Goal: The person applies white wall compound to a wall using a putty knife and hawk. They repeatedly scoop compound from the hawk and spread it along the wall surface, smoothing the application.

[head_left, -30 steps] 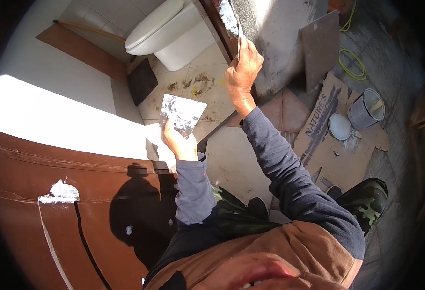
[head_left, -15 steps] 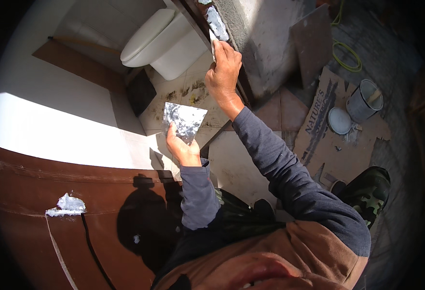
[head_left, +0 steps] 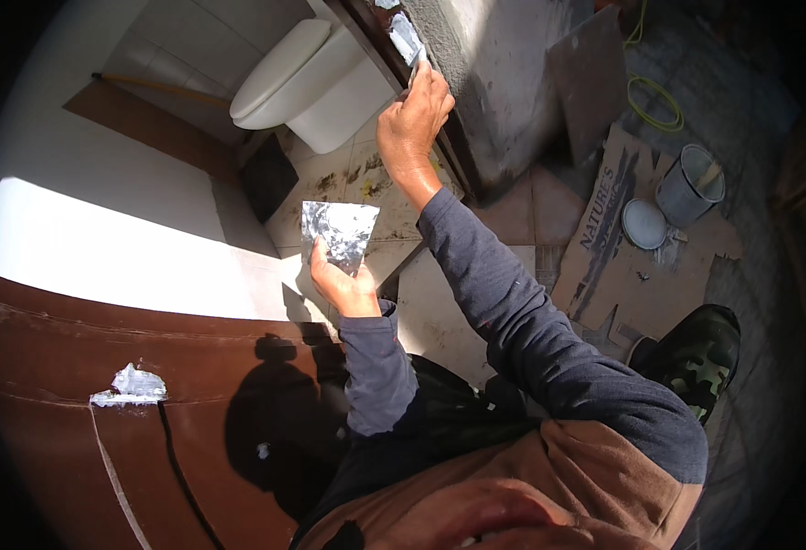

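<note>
My left hand [head_left: 343, 286] grips a flat, four-sided metal plate [head_left: 353, 225] smeared with white and grey paste, its thumb lying on the upper face. Farther up, my right hand [head_left: 410, 121] is closed around a putty knife [head_left: 419, 59]; its handle is mostly hidden by the fingers. The blade's tip meets a white paste patch [head_left: 404, 35] on the dark door frame [head_left: 458, 163], beside the rough grey wall edge. A second bit of paste shows higher on the frame, at the picture's upper edge.
A brown door panel [head_left: 45, 367] with a white paste lump [head_left: 135, 383] lies lower left. Beyond the frame stands a white toilet [head_left: 330, 92]. On the right, cardboard [head_left: 637, 284] bears an open can [head_left: 690, 188] and a round lid [head_left: 644, 225]; a yellow-green hose [head_left: 657, 108] lies behind.
My right hand has shifted slightly left and up, with the putty knife's blade now tilted the other way over the paste patch. The plate in my left hand has moved slightly left and turned.
</note>
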Demonstrator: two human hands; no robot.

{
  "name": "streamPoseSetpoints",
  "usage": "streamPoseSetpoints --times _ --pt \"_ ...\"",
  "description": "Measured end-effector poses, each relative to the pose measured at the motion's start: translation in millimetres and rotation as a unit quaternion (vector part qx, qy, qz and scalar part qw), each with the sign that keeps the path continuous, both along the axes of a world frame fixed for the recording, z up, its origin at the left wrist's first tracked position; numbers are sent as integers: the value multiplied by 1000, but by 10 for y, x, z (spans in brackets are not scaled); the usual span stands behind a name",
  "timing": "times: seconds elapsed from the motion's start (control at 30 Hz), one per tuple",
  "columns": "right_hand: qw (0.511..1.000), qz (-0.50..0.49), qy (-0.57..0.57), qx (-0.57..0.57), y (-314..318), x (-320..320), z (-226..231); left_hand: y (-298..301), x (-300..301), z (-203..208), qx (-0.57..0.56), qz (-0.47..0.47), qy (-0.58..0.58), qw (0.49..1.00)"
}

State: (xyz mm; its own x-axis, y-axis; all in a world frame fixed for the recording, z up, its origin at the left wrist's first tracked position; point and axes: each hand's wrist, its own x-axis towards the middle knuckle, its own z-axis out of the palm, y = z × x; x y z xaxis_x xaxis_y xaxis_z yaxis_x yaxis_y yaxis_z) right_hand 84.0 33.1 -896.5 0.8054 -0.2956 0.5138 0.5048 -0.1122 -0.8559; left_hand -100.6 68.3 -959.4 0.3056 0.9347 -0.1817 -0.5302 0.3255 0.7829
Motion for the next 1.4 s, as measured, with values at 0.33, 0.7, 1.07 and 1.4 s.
streamPoseSetpoints --times 0.33,0.7,1.07,1.4 --pt "996 -13 -79 -30 -47 -79 -84 -24 -24 59 -23 11 19 999" --pt "999 -16 26 17 18 -64 -180 -38 -16 39 -3 18 6 1000" --pt "996 -60 -45 -39 -89 112 -356 -113 -16 141 -15 30 -2 999" --pt "997 -41 -49 -39 -35 68 -620 -136 13 182 -31 38 16 999"
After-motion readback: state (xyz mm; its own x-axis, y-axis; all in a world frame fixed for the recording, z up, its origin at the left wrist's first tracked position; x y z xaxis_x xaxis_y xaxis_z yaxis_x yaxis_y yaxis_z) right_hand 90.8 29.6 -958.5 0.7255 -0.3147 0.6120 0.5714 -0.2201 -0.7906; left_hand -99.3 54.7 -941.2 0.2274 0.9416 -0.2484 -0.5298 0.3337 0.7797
